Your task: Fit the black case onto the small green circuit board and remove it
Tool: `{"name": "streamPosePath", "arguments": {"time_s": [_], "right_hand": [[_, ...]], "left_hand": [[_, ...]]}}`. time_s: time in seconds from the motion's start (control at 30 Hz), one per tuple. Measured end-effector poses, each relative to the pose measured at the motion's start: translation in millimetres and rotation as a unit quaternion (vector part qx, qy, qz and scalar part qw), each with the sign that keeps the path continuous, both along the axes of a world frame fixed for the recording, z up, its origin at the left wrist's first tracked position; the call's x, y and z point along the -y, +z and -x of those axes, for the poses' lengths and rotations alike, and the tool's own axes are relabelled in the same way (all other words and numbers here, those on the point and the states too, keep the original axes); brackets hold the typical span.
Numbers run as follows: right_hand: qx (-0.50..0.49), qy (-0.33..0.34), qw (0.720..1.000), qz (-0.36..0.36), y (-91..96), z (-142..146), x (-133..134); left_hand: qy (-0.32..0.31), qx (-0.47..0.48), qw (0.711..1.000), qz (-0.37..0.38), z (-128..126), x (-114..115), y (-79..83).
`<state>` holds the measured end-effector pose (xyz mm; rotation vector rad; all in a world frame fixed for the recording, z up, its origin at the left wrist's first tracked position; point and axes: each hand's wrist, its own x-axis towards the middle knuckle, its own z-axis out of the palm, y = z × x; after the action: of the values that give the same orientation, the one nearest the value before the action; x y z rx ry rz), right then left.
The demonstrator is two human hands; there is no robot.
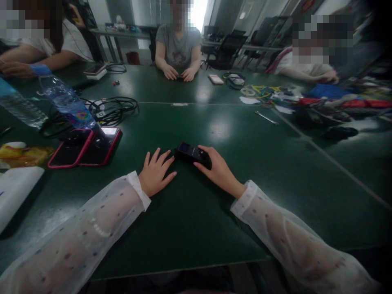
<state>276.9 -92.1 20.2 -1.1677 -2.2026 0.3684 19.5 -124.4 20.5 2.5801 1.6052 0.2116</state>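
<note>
A small black handheld device (191, 152) with a little screen at its left end lies on the green tabletop (190, 228). My right hand (216, 168) grips its right end, thumb on the near side and fingers on the far side. Just left of the device, my left hand (156, 172) rests palm down with its fingers spread. Its fingertips come close to the device's left end; whether they touch it I cannot tell. Sheer white sleeves with dark spots cover both my forearms.
At left lie two red-edged phones (102, 148), a water bottle (65, 102), coiled black cables (122, 110) and a yellow packet (24, 154). A wrench (266, 118) and tangled wires (263, 93) lie at right. Several people sit around the table, one person (179, 51) directly opposite.
</note>
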Motion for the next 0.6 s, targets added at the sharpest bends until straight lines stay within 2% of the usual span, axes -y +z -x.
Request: {"name": "streamPosePath", "arguments": {"time_s": [0.2,0.6], "right_hand": [[-0.011,-0.018,1.0,-0.004,0.1,-0.2,-1.2],[-0.004,0.009,1.0,0.014,2.0,-0.9,1.1]], "left_hand": [[-0.003,0.004,1.0,0.004,1.3,-1.0,-1.0],[-0.005,0.008,1.0,0.005,2.7,-1.7,-3.4]]}}
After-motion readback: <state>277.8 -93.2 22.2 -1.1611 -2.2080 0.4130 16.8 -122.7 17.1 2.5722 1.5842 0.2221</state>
